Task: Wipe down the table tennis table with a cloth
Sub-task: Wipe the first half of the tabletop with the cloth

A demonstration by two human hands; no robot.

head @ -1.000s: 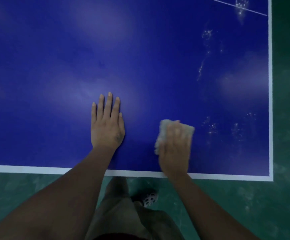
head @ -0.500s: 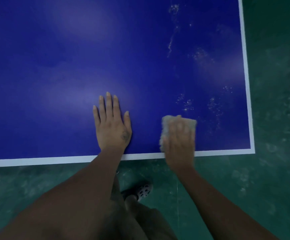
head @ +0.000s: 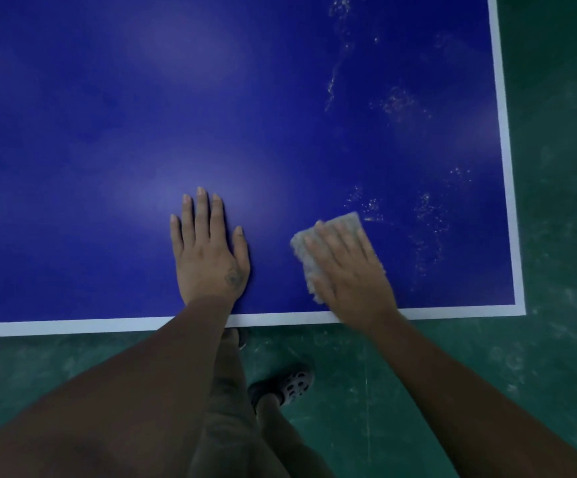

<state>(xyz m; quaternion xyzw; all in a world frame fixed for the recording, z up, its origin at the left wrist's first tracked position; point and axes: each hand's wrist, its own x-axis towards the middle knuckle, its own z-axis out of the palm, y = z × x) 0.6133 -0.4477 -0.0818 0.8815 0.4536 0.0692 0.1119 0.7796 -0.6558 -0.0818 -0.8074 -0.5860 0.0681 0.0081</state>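
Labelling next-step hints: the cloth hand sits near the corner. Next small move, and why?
Probably slide the right hand and its cloth forward and right, onto the pale speckles just beyond it. That patch of the table, near its white edge line, looks unwiped; the left hand rests flat, bracing.

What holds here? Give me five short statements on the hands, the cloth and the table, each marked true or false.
1. The right hand presses the cloth flat on the table. True.
2. The left hand holds a second cloth. False: it rests flat and bare on the table.
3. Pale specks dot the table right of the cloth. True.
4. The cloth lies on the floor. False: it lies on the table.
5. A dark shoe stands on the green floor. True.
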